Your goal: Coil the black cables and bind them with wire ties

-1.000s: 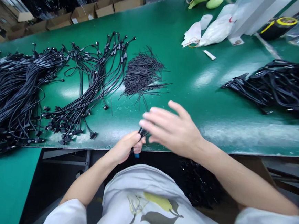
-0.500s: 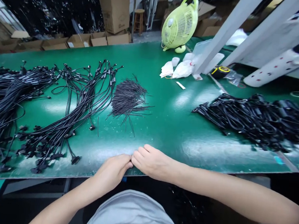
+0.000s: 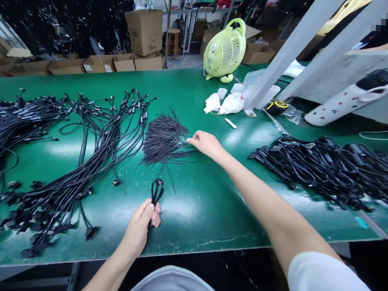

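Observation:
My left hand (image 3: 142,226) is closed round a folded black cable (image 3: 157,191), whose looped end stands up above the fist near the table's front. Farther forward, my right hand (image 3: 206,144) has thumb and fingers pinched together at the right edge of a pile of thin black twist ties (image 3: 163,138). What lies between those fingertips is too small to make out. A few loose ties lie in front of the pile, between my two hands.
Bunches of unfolded black cables (image 3: 102,156) cover the left of the green table (image 3: 205,218). Bundled cables (image 3: 326,169) lie at right. Behind stand a green fan (image 3: 224,51), white bags (image 3: 232,103), a tape measure (image 3: 276,107), grey posts and a spotted white bottle (image 3: 348,97).
My hands were together at the table's front edge and have parted. The right has reached forward to the tie pile; the left has moved slightly, its folded cable now showing. The view has tilted up.

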A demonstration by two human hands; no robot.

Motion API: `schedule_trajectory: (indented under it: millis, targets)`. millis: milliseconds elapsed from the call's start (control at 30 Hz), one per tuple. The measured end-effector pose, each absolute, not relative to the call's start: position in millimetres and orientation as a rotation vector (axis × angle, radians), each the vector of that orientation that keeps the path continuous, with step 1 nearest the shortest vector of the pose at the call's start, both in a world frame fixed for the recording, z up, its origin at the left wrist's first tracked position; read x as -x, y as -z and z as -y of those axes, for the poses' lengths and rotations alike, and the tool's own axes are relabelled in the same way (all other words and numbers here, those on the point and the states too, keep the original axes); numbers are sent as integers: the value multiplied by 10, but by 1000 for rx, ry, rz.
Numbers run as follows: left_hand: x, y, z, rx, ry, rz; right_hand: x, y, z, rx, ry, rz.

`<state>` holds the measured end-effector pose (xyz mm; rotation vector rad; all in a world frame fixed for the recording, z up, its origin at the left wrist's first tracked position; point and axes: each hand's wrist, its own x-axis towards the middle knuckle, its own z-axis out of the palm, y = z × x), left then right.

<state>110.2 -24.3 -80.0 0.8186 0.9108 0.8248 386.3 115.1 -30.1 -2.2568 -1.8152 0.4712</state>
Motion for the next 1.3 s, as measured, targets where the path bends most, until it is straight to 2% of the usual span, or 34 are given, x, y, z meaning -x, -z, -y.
schedule_trajectory:
  millis: [133,233,467,633,800,867,967,1100,1167,1233,1300]
  targets:
    - [-1144,792,262,-782,-852,-907,-3800,492,-1438,2388,-491,1857]
    - [-1137,793,265,-787,-864,-906,-3808,441,-1323,2409,-458,1926]
    - [-1136,749,257,-765,-860,-855,-4070,226,-613,2361,-447,2004]
    - [-1181,629,381,-733,-857,-781,-3749,340,114,2073,-293,1707]
    - [-1216,564,518,-709,-791,-706,-3020,496,725,1536,-914,1639]
    - [-1196,568,551,-739,-791,-711,-2826,540,817,1407,-1005,1691]
    - [-1137,603,576,-910,-855,-794,-2702,562,851,1355,-711,1963]
    - [-1086,690,586,-1382,-906,-1026,-2674,429,848,1220,211,2311]
    - [-1080,704,582,-1446,-885,-1025,-2686,284,822,950,491,2423]
    - [-1065,664,565,-1246,-840,-926,-2727,121,779,784,504,2480]
    - [-1033,575,533,-915,-802,-798,-2788,-8,742,954,353,2426]
